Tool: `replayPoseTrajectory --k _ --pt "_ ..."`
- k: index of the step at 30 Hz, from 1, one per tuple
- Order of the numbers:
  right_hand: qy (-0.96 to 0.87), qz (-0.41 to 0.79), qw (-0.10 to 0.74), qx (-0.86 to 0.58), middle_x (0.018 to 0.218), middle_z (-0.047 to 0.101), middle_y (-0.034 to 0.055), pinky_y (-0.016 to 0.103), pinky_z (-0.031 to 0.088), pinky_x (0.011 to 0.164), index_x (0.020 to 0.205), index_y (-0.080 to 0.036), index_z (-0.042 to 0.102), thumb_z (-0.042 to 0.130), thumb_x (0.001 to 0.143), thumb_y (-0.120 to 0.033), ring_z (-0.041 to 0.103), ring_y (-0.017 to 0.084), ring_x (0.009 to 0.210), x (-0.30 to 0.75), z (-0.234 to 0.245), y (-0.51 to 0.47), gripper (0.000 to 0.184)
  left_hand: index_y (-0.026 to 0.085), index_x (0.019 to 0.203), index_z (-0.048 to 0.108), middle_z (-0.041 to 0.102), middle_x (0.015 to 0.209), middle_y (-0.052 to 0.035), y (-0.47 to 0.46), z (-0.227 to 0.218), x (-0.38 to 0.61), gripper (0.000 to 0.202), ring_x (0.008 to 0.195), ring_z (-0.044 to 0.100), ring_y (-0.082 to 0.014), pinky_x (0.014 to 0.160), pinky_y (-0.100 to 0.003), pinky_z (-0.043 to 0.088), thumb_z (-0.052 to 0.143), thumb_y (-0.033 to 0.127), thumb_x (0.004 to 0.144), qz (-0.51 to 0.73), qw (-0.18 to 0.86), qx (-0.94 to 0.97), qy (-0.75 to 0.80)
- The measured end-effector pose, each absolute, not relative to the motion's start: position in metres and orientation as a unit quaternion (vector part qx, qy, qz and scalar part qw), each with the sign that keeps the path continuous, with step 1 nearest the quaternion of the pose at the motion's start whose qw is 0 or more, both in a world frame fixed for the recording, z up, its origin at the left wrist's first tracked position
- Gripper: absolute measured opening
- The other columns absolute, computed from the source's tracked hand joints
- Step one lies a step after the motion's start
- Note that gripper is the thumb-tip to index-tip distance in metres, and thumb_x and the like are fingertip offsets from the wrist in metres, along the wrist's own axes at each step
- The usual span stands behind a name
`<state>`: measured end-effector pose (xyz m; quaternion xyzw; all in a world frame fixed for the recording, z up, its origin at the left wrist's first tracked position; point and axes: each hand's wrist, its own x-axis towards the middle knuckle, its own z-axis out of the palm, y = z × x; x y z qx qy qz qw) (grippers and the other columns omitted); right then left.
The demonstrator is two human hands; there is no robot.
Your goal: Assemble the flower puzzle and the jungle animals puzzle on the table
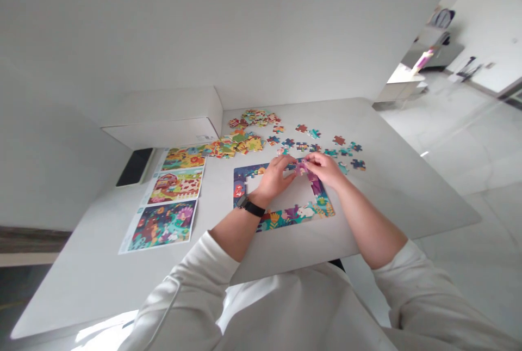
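Note:
A jigsaw puzzle (281, 215) lies on the table with its border joined into a rectangle around a bare middle. At its upper right part, a purple puzzle piece (300, 167) sits between my two hands. My right hand (323, 167) pinches that piece by its right side. My left hand (278, 178), with a black watch on the wrist, reaches over the puzzle's top edge; its fingers are bent near the piece's left side, and its fingertips are partly hidden. Loose dark-blue and teal pieces (302, 146) lie just beyond both hands.
Heaped yellow and green puzzle pieces (240, 144) lie at the back of the table (391, 177). A printed picture sheet (163, 204) is at left, beside a phone (135, 166). Behind them, a white box (163, 117) stands against the wall.

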<state>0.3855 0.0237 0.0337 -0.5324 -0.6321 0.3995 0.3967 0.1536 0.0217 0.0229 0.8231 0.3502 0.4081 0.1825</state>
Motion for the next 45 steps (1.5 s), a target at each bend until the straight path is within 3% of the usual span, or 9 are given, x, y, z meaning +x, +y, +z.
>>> replayPoseTrajectory --k 7,15,27,39,45 --pt "-0.648 0.388 0.360 -0.547 0.090 0.080 0.0027 0.038 0.059 0.082 0.102 -0.027 0.073 0.073 0.091 -0.050 0.074 0.023 0.080 0.391 0.028 0.028 0.024 0.022 0.123 0.071 0.075 0.130 -0.0111 0.024 0.021 0.154 0.031 0.126 0.068 -0.0284 0.113 -0.046 0.051 0.078 0.017 0.093 0.395 0.164 0.839 0.335" --pt "-0.667 0.207 0.304 -0.648 0.095 0.081 0.0025 0.034 0.056 0.082 0.121 -0.027 0.074 0.068 0.098 -0.034 0.073 0.021 0.083 0.397 0.038 0.025 0.025 0.026 0.119 0.081 0.077 0.128 -0.0088 0.023 0.013 0.157 0.022 0.123 0.067 -0.0306 0.112 -0.048 0.050 0.079 0.032 0.097 0.307 0.132 0.844 0.419" --pt "-0.680 0.188 0.172 -0.688 0.106 0.083 0.0070 0.035 0.055 0.091 0.129 -0.024 0.073 0.068 0.103 -0.028 0.077 0.025 0.102 0.393 0.038 0.023 0.027 0.031 0.117 0.085 0.077 0.131 -0.0059 0.023 0.012 0.160 0.020 0.127 0.067 -0.0278 0.117 -0.047 0.048 0.078 0.032 0.099 0.270 0.132 0.861 0.410" --pt "-0.697 0.183 0.147 -0.678 0.105 0.082 0.0063 0.031 0.053 0.085 0.133 -0.023 0.071 0.073 0.100 -0.030 0.076 0.024 0.100 0.391 0.041 0.021 0.034 0.033 0.117 0.086 0.078 0.131 -0.0067 0.023 0.012 0.161 0.020 0.129 0.068 -0.0307 0.118 -0.052 0.048 0.075 0.036 0.101 0.256 0.112 0.873 0.400" --pt "-0.701 0.180 0.143 -0.675 0.104 0.082 0.0060 0.032 0.052 0.084 0.133 -0.023 0.071 0.075 0.098 -0.029 0.076 0.024 0.099 0.389 0.041 0.021 0.036 0.030 0.119 0.085 0.079 0.131 -0.0063 0.023 0.012 0.161 0.022 0.130 0.069 -0.0286 0.118 -0.050 0.052 0.073 0.026 0.101 0.266 0.126 0.885 0.361"
